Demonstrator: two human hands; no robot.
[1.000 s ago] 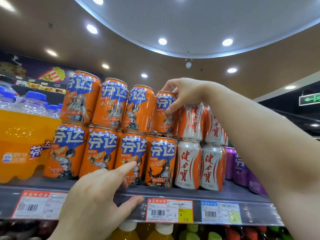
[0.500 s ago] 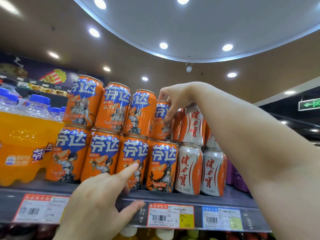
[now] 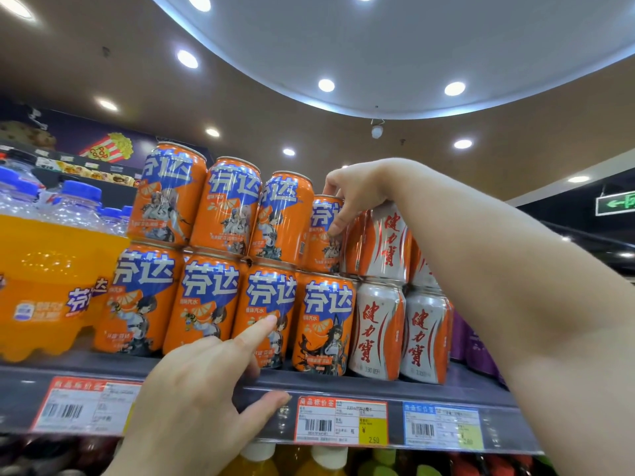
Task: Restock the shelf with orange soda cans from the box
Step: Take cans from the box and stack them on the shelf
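Orange soda cans stand two rows high on the grey shelf (image 3: pixel 429 389). My right hand (image 3: pixel 354 194) reaches up and grips the rightmost upper orange can (image 3: pixel 321 242) by its top, thumb on the front. That can sits further back than its neighbours. My left hand (image 3: pixel 206 389) is low in front of the shelf edge. Its forefinger points up against a lower-row orange can (image 3: pixel 266 304), and its thumb lies on the shelf rail. The box is out of view.
White-and-orange cans (image 3: pixel 378 328) stand stacked right of the orange ones, with purple cans (image 3: pixel 474 341) beyond. Orange soda bottles in shrink wrap (image 3: pixel 44 280) fill the shelf's left. Price tags (image 3: pixel 342 422) line the rail. More bottles sit on the shelf below.
My right hand has pushed the upper right can further back into the row. My left hand has risen slightly toward the lower cans. The view has tilted up a little.
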